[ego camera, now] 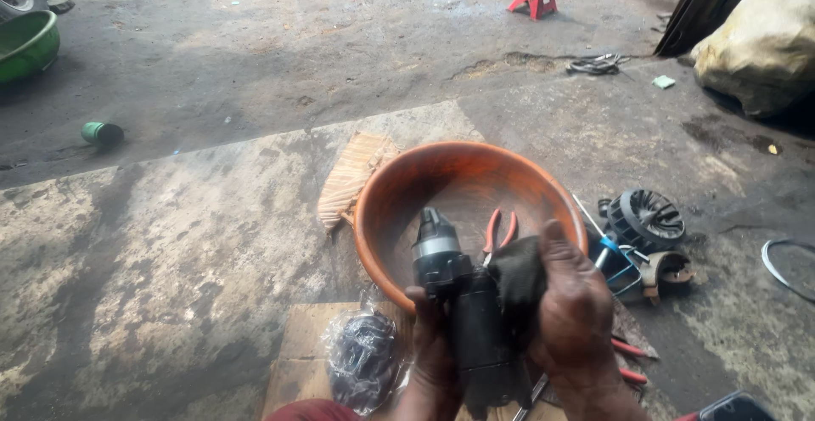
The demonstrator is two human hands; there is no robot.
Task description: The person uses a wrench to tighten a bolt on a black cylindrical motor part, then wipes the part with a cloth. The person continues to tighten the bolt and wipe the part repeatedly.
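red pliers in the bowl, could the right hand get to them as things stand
Probably not at once: the right hand is pressing a dark rag against the motor. The pliers lie uncovered in the bowl just beyond.

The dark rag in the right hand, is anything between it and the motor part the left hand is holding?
Nothing visible. The right hand presses the dark rag straight against the black motor part, which the left hand grips from below, above the orange bowl.

Grimy black starter motor [463, 302], upright, dark rag [518, 277] seemingly against it.
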